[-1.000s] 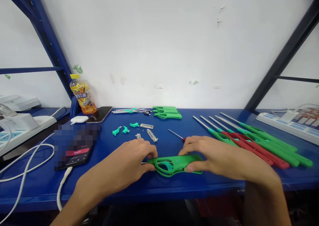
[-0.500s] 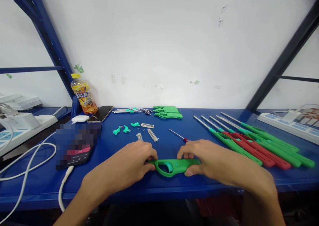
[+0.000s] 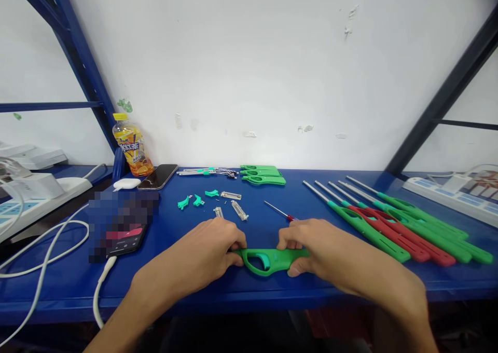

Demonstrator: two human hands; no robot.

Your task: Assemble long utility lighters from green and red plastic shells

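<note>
A green lighter handle (image 3: 274,262) with a teal trigger in its loop lies across the front of the table, held from both ends. My left hand (image 3: 216,249) pinches its narrow end, which the fingers partly hide. Around its wide end my right hand (image 3: 311,246) is closed, thumb in front and fingers behind. Just beyond the right fingers lies a screwdriver (image 3: 278,211) with a red handle, partly hidden. Small clear fuel tanks (image 3: 238,211) and teal triggers (image 3: 183,202) are scattered past my left hand.
Several long lighters (image 3: 377,228), green and red, lie on the right. Green handle shells (image 3: 263,180) and metal rods (image 3: 200,172) sit at the back. Phones (image 3: 158,177), a drink bottle (image 3: 134,148) and a white cable (image 3: 41,270) occupy the left; a power strip (image 3: 451,197) stands far right.
Both hands keep nearly the same grip on the green lighter handle. The view shifts very slightly; the loose parts stay where they were.
</note>
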